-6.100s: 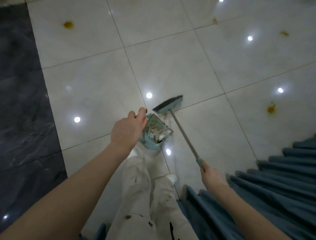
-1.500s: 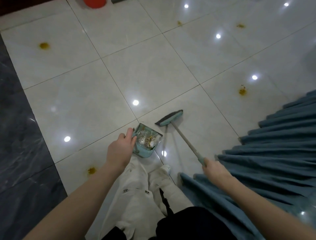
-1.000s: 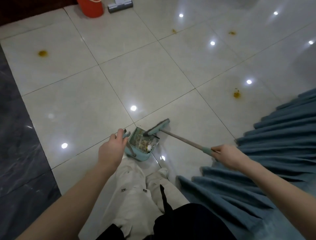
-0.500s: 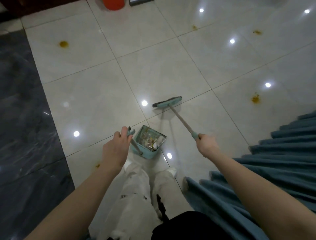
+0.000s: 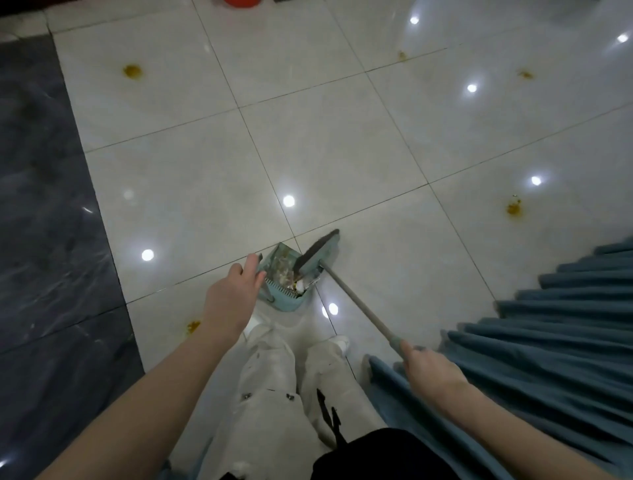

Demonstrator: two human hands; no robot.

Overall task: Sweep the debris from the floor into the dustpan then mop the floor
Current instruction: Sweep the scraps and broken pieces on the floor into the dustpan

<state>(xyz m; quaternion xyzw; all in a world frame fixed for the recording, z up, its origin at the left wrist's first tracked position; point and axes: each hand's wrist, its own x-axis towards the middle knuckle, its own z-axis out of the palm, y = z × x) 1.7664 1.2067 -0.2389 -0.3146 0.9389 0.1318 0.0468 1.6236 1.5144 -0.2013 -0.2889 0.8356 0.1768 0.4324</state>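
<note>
Debris (image 5: pixel 287 274), a mix of pale scraps and brownish bits, lies heaped inside the teal dustpan (image 5: pixel 284 295), which is out in front of the person's feet, close to a crossing of grout lines on the pale glossy floor (image 5: pixel 325 144); whether the pan rests on the tiles or hangs just above them I cannot tell. The left hand (image 5: pixel 233 294) reaches down to the pan's near-left side, fingers curled round the top of its handle and gripping it. The broom (image 5: pixel 317 255) has its teal head with dark bristles lying across the pan's far right edge, touching it, and its thin stick slants back and right to the right hand (image 5: pixel 428 370), which is wrapped tight round the teal grip at the end. Below the pan stand the person's light trousers (image 5: pixel 270 394) and a white shoe (image 5: pixel 340 342). Yellow-brown stains dot the tiles: one just left of the left wrist (image 5: pixel 193 327), one far off to the upper left (image 5: pixel 132 71), one well to the right of the broom (image 5: pixel 513 208), and two smaller ones near the top right. A dark marble strip (image 5: pixel 44 240) runs down the left side, a blue pleated curtain (image 5: pixel 565 342) spills over the floor on the right, beside the right arm, and the edge of a red bucket (image 5: pixel 239 2) shows at the very top
</note>
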